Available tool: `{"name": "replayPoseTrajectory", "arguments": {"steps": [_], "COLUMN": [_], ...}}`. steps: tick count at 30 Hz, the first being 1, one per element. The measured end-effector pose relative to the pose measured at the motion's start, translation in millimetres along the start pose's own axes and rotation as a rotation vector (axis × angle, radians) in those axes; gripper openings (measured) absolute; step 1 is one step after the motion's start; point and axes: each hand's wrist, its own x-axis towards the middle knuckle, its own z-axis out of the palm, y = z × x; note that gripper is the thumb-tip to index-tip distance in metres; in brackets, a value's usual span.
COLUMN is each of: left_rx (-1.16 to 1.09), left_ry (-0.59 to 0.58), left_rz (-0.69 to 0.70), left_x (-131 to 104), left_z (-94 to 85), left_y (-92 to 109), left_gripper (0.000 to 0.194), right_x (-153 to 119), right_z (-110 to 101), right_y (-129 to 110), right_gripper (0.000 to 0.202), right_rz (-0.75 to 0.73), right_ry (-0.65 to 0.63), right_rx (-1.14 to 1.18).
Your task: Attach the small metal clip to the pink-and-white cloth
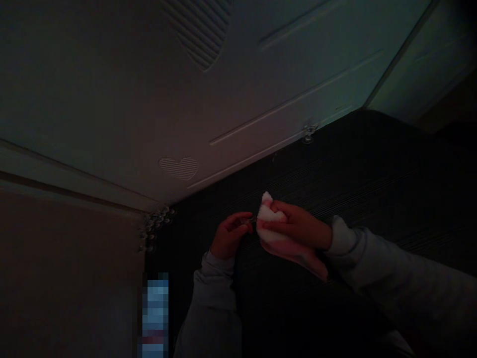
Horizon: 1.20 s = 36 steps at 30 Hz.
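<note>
My left hand (231,234) has its fingers curled round a small clear piece (246,221), probably a suction cup; the dim light hides its exact shape. Close beside it on the right, my right hand (294,221) grips a fluffy pink-and-white cloth (278,241). One end of the cloth bunches up between thumb and fingers, while the rest hangs down to the right. The cloth's left edge is next to the clear piece, and I cannot tell whether they touch. Both hands are over a dark, fine-grained surface (357,169).
A pale panel (112,99) with ridged heart shapes and long grooves rises behind the dark surface. Several clear round pieces (156,223) cluster at the left corner. Another clear piece (308,133) sits by the panel's foot. At lower left is a bright pixelated patch (154,313).
</note>
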Motion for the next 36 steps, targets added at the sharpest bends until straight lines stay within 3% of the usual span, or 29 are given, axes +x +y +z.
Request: {"name": "replayPoseTrajectory", "arguments": {"steps": [4,11,15,23,36], "left_rx": [-0.105,-0.196,-0.214,-0.168,-0.208], "left_ry": [0.054,0.094,0.107,-0.005,0.051], "left_rz": [-0.001,0.006,0.018,0.045,0.066], "left_x": [1.9,3.2,3.4,1.4,3.6], "left_z": [3.9,-0.4,-2.4,-0.6,0.0], "left_y": [1.8,2.5,2.4,1.9,-0.5], "left_gripper": [0.026,0.022,0.021,0.022,0.021], "right_x": [-2.3,0.3,1.9,0.4,-1.8], "right_z": [0.3,-1.7,-1.2,-0.3,-4.1], "right_y": [-2.9,0.5,2.3,-0.8,0.5], "right_gripper": [0.017,0.024,0.023,0.021,0.023], "right_rz": [-0.036,0.081,0.072,0.011,-0.037], "right_ry": [-0.033,0.161,0.232,0.153,0.050], "right_rx": [-0.067,0.101,0.093,-0.073,-0.013]}}
